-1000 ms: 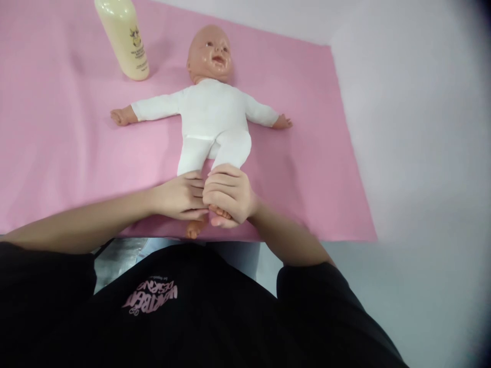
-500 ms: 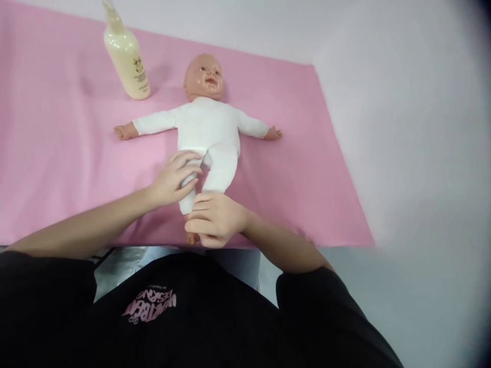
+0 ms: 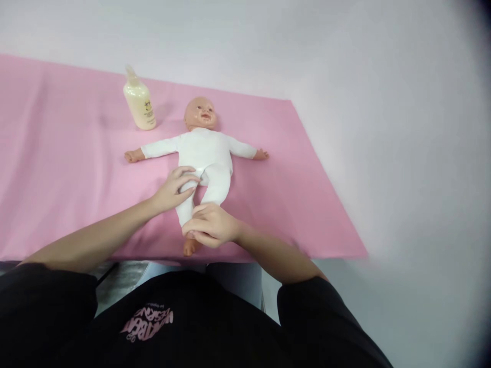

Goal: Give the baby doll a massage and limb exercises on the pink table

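Note:
A baby doll in a white suit lies on its back on a pink cloth, arms spread, head away from me. My left hand curls over the upper part of the doll's leg on the left side. My right hand is closed around the lower end of that same leg, just above its bare foot, which sticks out near the cloth's front edge. The doll's other leg lies beside my hands, its lower part hidden by my right hand.
A cream lotion bottle with a pump top stands on the cloth, left of the doll's head. The cloth covers a table against a pale wall. My black shirt fills the bottom of the view.
My left hand has slid from the doll's foot up to its upper leg. My right hand stays on the lower leg. The view has tilted up, so everything sits lower and smaller.

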`<state>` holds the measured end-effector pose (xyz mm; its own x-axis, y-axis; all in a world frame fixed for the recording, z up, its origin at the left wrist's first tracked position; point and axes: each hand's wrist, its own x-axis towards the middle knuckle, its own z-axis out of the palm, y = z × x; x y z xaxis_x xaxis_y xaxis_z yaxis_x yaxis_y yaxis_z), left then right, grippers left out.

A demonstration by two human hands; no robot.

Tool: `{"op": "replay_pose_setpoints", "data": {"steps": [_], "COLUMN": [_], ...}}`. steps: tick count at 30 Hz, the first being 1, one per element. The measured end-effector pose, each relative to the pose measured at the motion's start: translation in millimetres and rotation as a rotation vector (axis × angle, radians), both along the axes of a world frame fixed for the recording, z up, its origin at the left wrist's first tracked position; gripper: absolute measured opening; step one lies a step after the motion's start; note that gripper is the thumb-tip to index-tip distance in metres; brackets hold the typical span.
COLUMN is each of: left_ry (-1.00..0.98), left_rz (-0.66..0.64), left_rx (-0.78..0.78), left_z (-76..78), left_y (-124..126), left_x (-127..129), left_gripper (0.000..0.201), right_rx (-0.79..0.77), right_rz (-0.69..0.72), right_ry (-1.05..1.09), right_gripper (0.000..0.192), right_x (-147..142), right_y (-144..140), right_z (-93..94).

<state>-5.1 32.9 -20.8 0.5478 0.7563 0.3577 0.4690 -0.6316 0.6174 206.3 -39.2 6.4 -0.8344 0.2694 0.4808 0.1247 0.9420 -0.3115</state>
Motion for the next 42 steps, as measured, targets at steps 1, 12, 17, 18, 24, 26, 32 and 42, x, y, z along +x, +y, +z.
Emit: {"op": "replay_pose_setpoints", "data": {"steps": [1, 12, 17, 18, 24, 26, 32, 42], "left_ry": [-0.015, -0.125, -0.121, -0.122, -0.098, -0.078, -0.145, 0.018], "left_rz": [0.002, 0.067, 0.090, 0.090, 0.096, 0.149, 0.477, 0.721], "left_rx": [0.002, -0.044, -0.036, -0.021, 0.048, 0.060, -0.055, -0.319], "left_z": [-1.1, -10.8, -10.9, -11.4, -8.0, -1.2, 30.6, 21.1], "left_y": [2, 10, 12, 13, 17, 29, 115, 167], "left_x": [0, 2, 5, 5, 6, 12, 51, 59], "left_gripper": [0.030, 0.025, 0.025, 0.025, 0.032, 0.033, 0.054, 0.086], "right_rx": [0.003, 0.208, -0.034, -0.063, -0.200, -0.284, -0.341, -0.304], "right_rz": [-0.006, -0.324, -0.502, -0.535, -0.893, -0.989, -0.965, -0.986], "right_ry": [0.011, 0.176, 0.281, 0.304, 0.375, 0.341, 0.282, 0.283], "right_gripper": [0.023, 0.028, 0.026, 0.026, 0.031, 0.039, 0.029, 0.023], "right_x": [0, 11, 16, 16, 20, 21, 22, 28], "right_y": [0, 34, 57, 59, 73, 80, 86, 98], "right_z": [-2.1, -11.0, -19.0, -19.5, -26.0, -31.3, -37.0, -41.8]}}
